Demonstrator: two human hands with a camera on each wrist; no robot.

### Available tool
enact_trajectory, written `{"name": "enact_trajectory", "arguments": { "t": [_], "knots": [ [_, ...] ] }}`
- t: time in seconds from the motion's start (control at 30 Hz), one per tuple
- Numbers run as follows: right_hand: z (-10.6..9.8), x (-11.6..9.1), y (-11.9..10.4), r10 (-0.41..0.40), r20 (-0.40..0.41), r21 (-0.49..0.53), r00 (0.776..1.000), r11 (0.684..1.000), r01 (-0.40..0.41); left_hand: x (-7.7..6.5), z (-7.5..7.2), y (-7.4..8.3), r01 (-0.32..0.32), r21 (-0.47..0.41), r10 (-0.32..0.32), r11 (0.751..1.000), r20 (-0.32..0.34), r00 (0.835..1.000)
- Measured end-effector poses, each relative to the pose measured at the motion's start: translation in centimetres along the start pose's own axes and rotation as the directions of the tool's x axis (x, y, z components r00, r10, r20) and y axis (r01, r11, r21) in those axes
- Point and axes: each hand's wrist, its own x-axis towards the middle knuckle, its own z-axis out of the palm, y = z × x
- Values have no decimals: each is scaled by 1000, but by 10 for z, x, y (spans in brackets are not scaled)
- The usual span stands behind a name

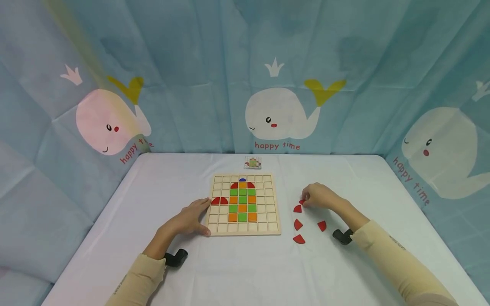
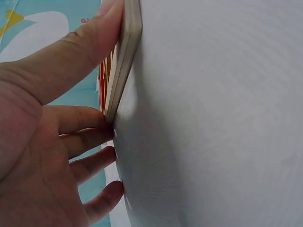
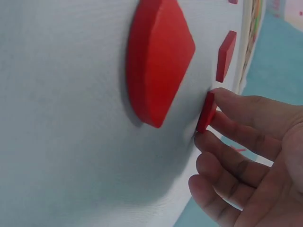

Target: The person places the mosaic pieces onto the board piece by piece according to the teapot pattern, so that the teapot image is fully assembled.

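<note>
My left hand [image 1: 190, 218] rests against the left side of a wooden grid board [image 1: 268, 229], fingers spread, its thumb at the near corner. The wrist view of that left hand [image 2: 52, 127] shows thumb and index fingertip touching the board's edge [image 2: 125, 61]. Orange, green, red and blue pieces fill part of the grid, including two red quarter-circles [image 1: 220, 201] near the left side. To the right of the board, my right hand [image 1: 320, 195] pinches a red quarter-circle piece [image 3: 207, 112] between thumb and fingers, close over the white cloth.
Several loose red quarter-circles lie around the right hand, among them one [image 1: 322, 225] nearer its wrist and one [image 1: 299, 239] closest to me. A small picture card [image 1: 253, 162] lies behind the board. Black wrist devices [image 1: 176, 258] sit below both hands. A whale-print curtain [image 1: 191, 106] surrounds the table.
</note>
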Motion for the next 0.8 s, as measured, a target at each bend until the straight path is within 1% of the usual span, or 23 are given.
{"name": "enact_trajectory", "arguments": {
  "t": [0.23,0.37,0.43,0.53,0.67,0.8],
  "knots": [
    [2,1,1,-35,-8,-14,999,999,35,0,1,0,6,9,-6,1000,-6,1000],
    [1,0,1,-43,-48,-19,998,999,42,0,1,0,7,12,-7,1000,-6,1000],
    [0,-2,1,-32,-82,-21,996,999,30,0,1,-1,5,10,-5,1000,-6,1000],
    [1,-5,0,14,-121,-22,993,1000,-17,0,2,-1,2,7,-2,1000,-9,1000],
    [5,-5,0,64,-127,-28,990,997,-68,0,2,-1,7,7,-7,1000,-11,1000],
    [6,-4,-1,55,-129,-10,990,998,-57,0,2,-1,5,7,-5,1000,-12,1000]
  ]
}}
